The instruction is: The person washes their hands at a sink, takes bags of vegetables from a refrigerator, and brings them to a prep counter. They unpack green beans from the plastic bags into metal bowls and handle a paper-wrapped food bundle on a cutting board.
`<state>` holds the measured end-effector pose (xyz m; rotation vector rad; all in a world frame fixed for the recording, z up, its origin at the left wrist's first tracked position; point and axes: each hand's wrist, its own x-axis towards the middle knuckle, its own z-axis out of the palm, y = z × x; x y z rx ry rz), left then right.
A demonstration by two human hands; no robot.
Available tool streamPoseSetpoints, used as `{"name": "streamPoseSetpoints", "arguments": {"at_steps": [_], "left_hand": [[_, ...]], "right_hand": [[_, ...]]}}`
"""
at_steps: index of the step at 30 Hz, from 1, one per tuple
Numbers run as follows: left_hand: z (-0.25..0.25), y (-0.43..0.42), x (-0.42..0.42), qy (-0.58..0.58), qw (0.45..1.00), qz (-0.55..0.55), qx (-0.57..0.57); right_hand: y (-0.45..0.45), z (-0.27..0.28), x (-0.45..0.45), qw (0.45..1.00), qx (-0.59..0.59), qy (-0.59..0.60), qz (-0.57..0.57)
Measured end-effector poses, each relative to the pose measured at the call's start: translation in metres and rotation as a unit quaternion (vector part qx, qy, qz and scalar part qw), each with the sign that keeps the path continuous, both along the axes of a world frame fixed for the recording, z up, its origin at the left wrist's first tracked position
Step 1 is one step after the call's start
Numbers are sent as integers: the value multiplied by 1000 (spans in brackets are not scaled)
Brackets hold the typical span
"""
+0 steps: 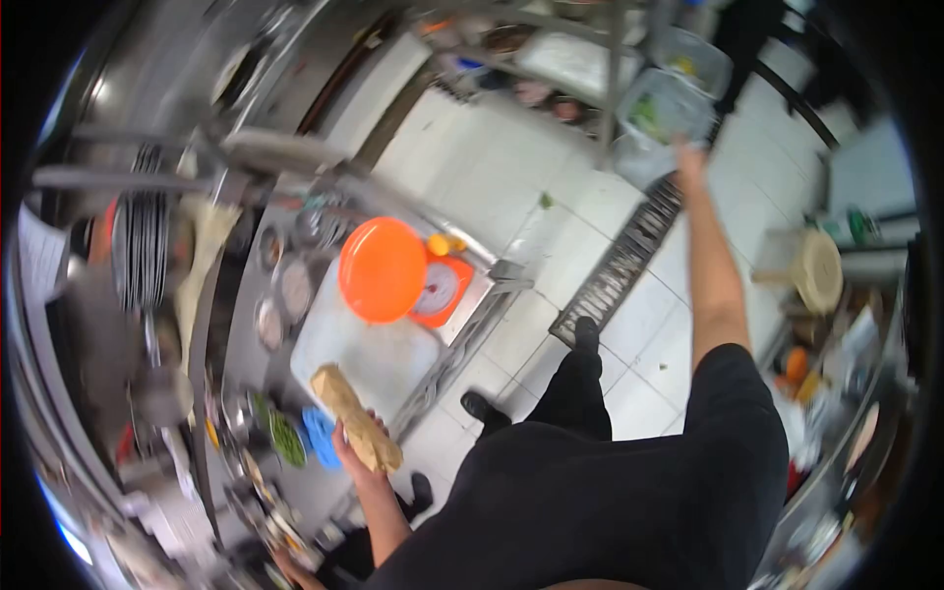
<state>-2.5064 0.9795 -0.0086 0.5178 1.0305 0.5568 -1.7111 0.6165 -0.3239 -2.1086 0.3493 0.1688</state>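
Observation:
My left hand (356, 450) is wrapped around a long, lumpy tan bundle (346, 405) that looks like crumpled brown paper. What is inside cannot be seen. The bundle hangs over the near edge of a white cutting board (379, 356) on the steel counter. My right arm stretches far out over the floor. At its end, my right hand (691, 157) is smeared by motion beside a clear plastic bin (657, 93) with something green inside. Its fingers cannot be made out.
An orange kitchen scale (452, 280) and its round orange pan (383, 269) stand on the counter, near a tray of greens (286, 439) and a blue cloth-like thing (321, 436). A dark floor grate (624, 256) crosses the tiles. Another person's hand (295, 568) shows bottom left.

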Motion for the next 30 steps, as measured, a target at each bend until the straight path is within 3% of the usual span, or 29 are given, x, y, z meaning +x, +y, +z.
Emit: {"name": "streamPoseSetpoints", "arguments": {"at_steps": [4,5,7,9,11,14,15,16,17,18,20,24,27,30], "left_hand": [[9,-30,23,11,994,77,76],[11,-36,37,16,990,85,109],[7,-41,48,13,985,145,92],[10,-39,52,10,987,147,70],[26,-43,67,21,988,112,106],[65,-53,104,43,983,62,167],[73,-53,109,50,979,47,189],[70,-49,103,74,978,41,193],[73,-47,102,97,972,30,211],[78,-47,103,117,966,22,229],[79,-46,96,140,958,10,250],[83,-38,77,154,940,-27,303],[80,-21,50,239,891,-99,372],[73,1,17,165,920,-151,320]], "right_hand": [[-13,46,162,982,179,57,-9],[-1,62,168,1000,23,-6,-18],[28,99,178,937,-328,-68,-97],[51,114,161,916,-238,-321,26],[106,146,56,896,81,-404,167],[194,251,-214,865,214,-242,385],[214,251,-290,785,430,-143,423],[236,259,-351,756,416,-106,494],[253,311,-400,718,328,-161,592],[266,342,-442,684,376,-126,612],[287,371,-490,653,365,-161,644],[318,368,-537,613,307,-266,678],[327,370,-556,646,300,-96,696],[336,372,-570,603,213,-227,734]]}}
